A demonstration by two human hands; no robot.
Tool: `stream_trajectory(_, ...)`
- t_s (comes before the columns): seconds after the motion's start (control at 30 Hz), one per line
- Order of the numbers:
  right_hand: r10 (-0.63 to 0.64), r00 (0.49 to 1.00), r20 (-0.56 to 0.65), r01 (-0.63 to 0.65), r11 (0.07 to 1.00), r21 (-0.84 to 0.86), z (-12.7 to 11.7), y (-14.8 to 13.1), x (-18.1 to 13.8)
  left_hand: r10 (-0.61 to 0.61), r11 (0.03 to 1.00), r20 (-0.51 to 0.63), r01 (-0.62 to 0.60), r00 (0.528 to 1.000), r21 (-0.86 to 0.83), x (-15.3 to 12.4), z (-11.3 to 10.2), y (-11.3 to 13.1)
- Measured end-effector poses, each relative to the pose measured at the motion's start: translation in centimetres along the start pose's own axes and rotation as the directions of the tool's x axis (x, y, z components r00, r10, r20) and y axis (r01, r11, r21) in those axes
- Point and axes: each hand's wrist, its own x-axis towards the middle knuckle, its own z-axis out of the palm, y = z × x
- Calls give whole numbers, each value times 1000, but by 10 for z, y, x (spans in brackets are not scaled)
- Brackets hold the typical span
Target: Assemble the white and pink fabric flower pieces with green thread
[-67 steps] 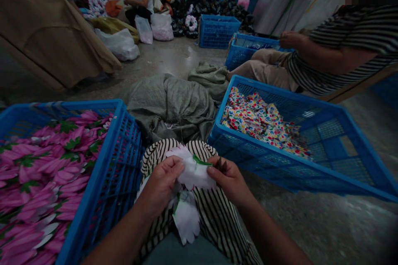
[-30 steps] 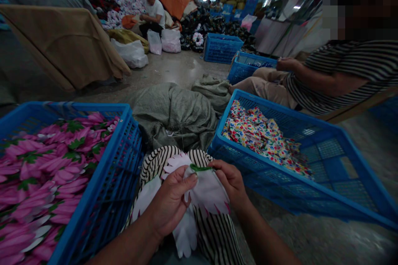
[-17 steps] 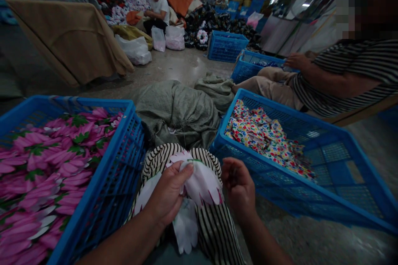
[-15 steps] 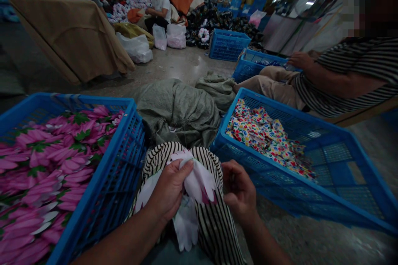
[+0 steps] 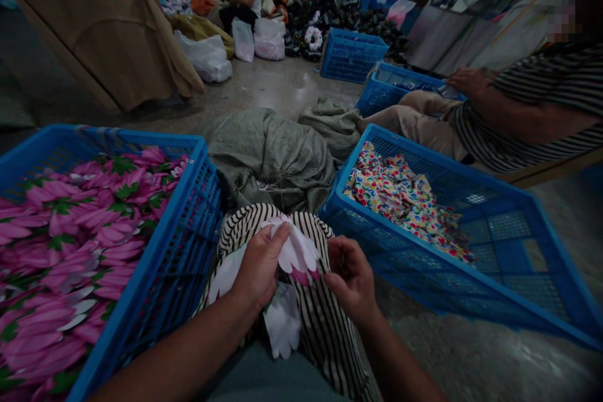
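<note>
My left hand is closed on a white fabric flower piece with scalloped petals and pink tips, held over my lap on striped cloth. More white petal pieces hang below the hand. My right hand is next to the flower's right edge, fingers curled and pinched at its pink tips. What the right fingers hold, if anything, is too small to make out.
A blue crate of pink fabric flowers stands at my left. Another blue crate with multicoloured printed pieces stands at my right. A grey sack lies ahead. A seated person in stripes works at right; another person sits far back.
The right hand let go of the flower's green top edge, drew back, then came to its pink tips. The left hand kept its hold and turned the flower. The view tilted down slightly.
</note>
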Motion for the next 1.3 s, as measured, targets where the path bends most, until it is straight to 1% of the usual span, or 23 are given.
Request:
stream_trajectory(0.13,-58,998,34,60,997,-54,0,1,-3,-29,998,-20,28,999,-60,1,3,2)
stream_trajectory(0.27,-48,999,26,52,984,-172,6,-2,-5,-14,995,-37,10,999,-101,-1,7,4)
stream_trajectory(0.33,-48,999,8,49,982,-182,9,-3,-5,-2,993,-47,-3,999,-117,-2,8,4)
stream_trajectory(0.43,-29,998,-53,21,989,-145,12,-3,-6,5,991,-42,-10,999,-135,-5,11,5)
stream_trajectory(0.57,36,983,-180,-53,995,-88,11,0,-5,-10,989,-1,10,1000,-148,-10,14,7)
stream_trajectory(0.67,73,972,-222,-87,995,-55,8,3,-4,-30,985,13,32,999,-169,-12,14,8)
stream_trajectory(0.73,46,975,-219,-62,996,-70,6,4,-2,-71,978,24,75,997,-194,-12,15,8)
stream_trajectory(0.83,-42,980,-195,18,992,-122,4,2,3,-124,967,45,131,991,-219,-13,17,9)
stream_trajectory(0.9,-80,979,-185,53,987,-150,4,1,6,-132,965,47,139,990,-222,-13,18,9)
stream_trajectory(1.1,-175,971,-166,137,966,-220,2,0,14,-138,958,4,135,990,-252,-14,21,6)
stream_trajectory(1.3,-174,974,-146,133,958,-255,1,-1,14,-146,957,37,151,989,-250,-14,19,6)
